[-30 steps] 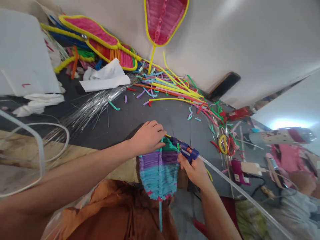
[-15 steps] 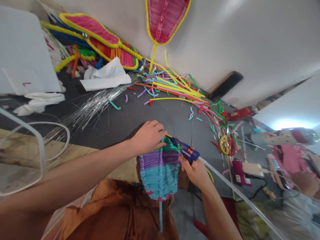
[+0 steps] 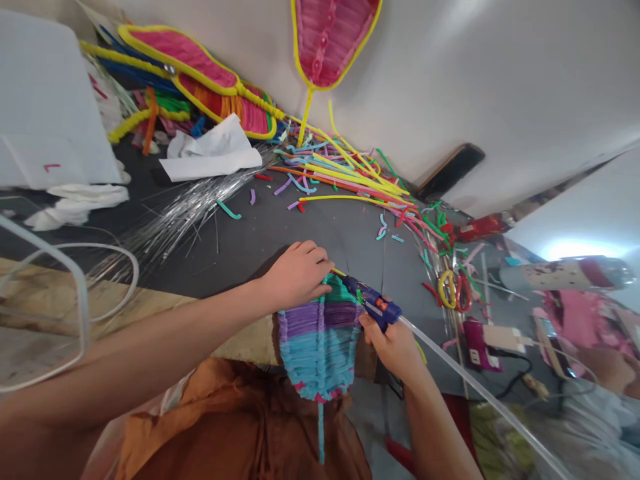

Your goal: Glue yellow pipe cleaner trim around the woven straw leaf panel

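Note:
A leaf-shaped pipe-cleaner piece point(image 3: 320, 360) lies at the table's front edge, banded teal, purple and light blue, with a stem pointing down toward my lap. My left hand point(image 3: 300, 270) grips its upper end, fingers curled over the teal rows. In my right hand point(image 3: 393, 343) is a dark blue glue gun point(image 3: 373, 301), its nozzle aimed up and left at the teal edge beside my left fingertips. A long clear glue stick point(image 3: 480, 387) runs out of the gun's back toward the lower right. The spot where the nozzle meets the piece is partly hidden.
Loose pipe cleaners point(image 3: 350, 173) and thin wires point(image 3: 185, 207) spread across the table's back. Yellow-edged pink pieces point(image 3: 200, 67) lie at the upper left. Scissors point(image 3: 455, 290), a phone point(image 3: 453, 170) and a bottle point(image 3: 565, 273) are rightward. A white cable point(image 3: 83, 313) loops at left.
Both hands, the glue gun and the pipe-cleaner piece stay almost in place. The gun has shifted very slightly. At the far right, another person's arm has moved a little.

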Demonstrator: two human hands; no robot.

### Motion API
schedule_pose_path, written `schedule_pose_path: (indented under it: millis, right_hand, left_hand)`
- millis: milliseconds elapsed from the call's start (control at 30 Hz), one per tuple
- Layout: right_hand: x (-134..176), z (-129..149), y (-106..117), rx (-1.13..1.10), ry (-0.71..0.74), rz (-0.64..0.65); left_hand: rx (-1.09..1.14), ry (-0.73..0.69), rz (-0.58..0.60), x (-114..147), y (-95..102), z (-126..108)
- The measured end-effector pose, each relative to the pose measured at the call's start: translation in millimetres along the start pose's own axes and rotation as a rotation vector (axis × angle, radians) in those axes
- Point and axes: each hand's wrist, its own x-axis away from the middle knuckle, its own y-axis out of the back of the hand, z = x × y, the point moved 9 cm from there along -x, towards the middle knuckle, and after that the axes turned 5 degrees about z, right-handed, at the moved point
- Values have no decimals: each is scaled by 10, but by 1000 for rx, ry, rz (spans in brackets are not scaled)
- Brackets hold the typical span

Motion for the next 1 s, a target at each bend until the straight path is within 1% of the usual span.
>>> schedule_pose_path:
  millis: [200,300,367,467,567,700,833,1000]
  right_hand:
    - [6,22,80,-12,49,-38]
    - [26,-47,172,-71,43,-80]
    - [28,-139,274,-136,8,-165]
    - [9,-306,434,-260,-68,-346]
    - [-49,-374,518,-275,-86,-453]
    - [-139,-352,498,-186,-52,-452]
    - [-157,-398,407,-191,-102,-444]
    - [-112,-367,345,-108,-146,-464]
  left_hand:
    - [9,9,4,2,-4,5]
    - [19,5,5,3,-9,6]
    - [28,3,0,3,-8,9]
    - [36,2,-8,5,-2,16]
    - [35,-4,-16,7,4,17]
    - [31,-14,-24,7,3,14]
    - [29,-11,-15,4,0,14]
    - [36,-4,-2,-1,3,14]
